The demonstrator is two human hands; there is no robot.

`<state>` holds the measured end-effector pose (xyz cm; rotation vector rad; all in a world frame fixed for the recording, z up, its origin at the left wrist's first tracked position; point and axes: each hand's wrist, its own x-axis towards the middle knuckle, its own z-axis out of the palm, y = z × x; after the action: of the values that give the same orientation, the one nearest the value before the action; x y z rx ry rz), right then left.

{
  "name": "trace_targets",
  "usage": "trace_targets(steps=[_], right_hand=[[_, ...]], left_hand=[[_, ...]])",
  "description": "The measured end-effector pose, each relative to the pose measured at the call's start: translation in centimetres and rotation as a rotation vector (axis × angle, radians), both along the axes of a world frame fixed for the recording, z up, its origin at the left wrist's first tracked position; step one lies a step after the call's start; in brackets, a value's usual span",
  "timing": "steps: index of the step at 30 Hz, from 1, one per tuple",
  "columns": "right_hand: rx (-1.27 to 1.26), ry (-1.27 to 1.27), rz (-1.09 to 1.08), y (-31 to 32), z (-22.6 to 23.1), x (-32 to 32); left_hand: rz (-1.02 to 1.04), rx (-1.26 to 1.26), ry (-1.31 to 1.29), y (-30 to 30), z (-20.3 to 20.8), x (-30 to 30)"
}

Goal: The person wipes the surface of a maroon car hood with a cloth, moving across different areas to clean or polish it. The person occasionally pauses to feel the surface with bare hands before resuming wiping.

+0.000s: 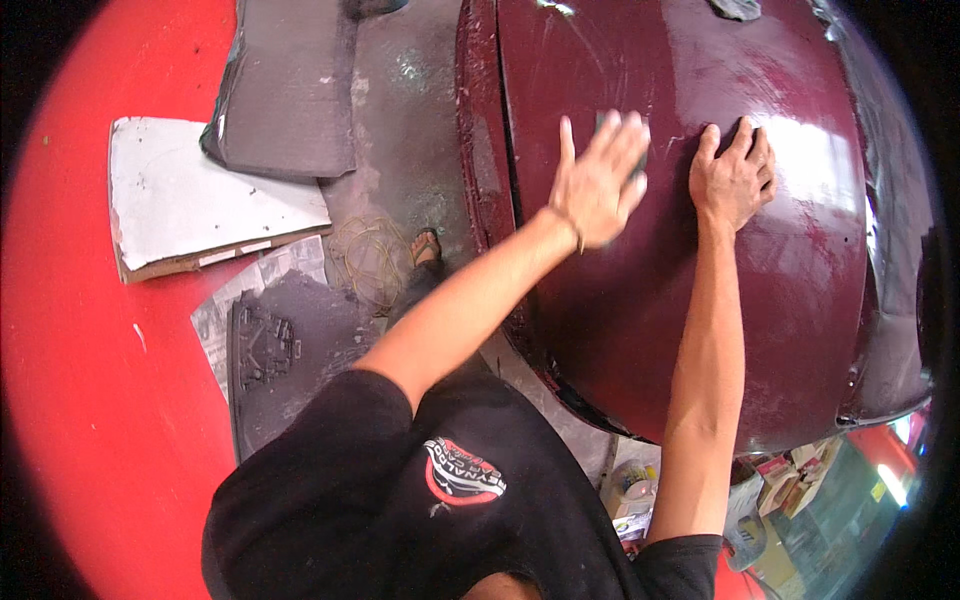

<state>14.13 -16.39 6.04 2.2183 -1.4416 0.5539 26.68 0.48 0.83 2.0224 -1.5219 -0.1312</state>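
Observation:
A dark maroon car panel (610, 330), glossy with dull, scuffed and whitish smeared patches, curves across the right side. My left hand (597, 185) lies flat on it near the left seam, slightly blurred. Under its fingers is a dark grey sanding pad (641, 163), mostly hidden by the palm, with its edges showing at the fingertips and by the thumb. To the right, my right hand (733, 178) rests on the panel, holding nothing, fingers apart and a little bent. At the far edge of the panel lies a crumpled grey cloth (737, 8).
At left, a white-topped flat board (210, 195) and a dark grey panel (290, 95) lie by a red surface (90, 370). A black part (300, 350) rests on newspaper (213, 325). Tangled cord (370, 262) lies near my foot. A tub (635, 485) stands below the car.

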Motion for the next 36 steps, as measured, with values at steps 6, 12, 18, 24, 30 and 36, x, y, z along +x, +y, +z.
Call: trace_targets(steps=[6,12,18,24,30,36], right_hand=[[0.007,-0.023,0.066,0.1,-0.4,2.6],[-0.01,0.03,0.015,-1.0,-0.6,-0.4],[0.058,0.027,-0.023,-0.4,0.0,1.1],[0.039,0.072,-0.023,-0.5,-0.5,-0.1],[0.054,0.052,-0.035,0.2,0.3,0.2],[0.053,0.049,0.028,0.1,0.4,1.7]], left_hand=[[0.255,0.002,0.073,-5.0,-1.5,9.5],[0.069,0.09,0.162,7.8,-2.2,-2.7],[0.232,0.001,0.217,-1.5,-1.9,10.1],[0.124,-0.018,0.243,1.4,-1.7,6.2],[-0.004,0.098,0.111,4.1,-2.2,6.8],[0.206,0.064,0.23,-6.7,-2.1,17.0]])
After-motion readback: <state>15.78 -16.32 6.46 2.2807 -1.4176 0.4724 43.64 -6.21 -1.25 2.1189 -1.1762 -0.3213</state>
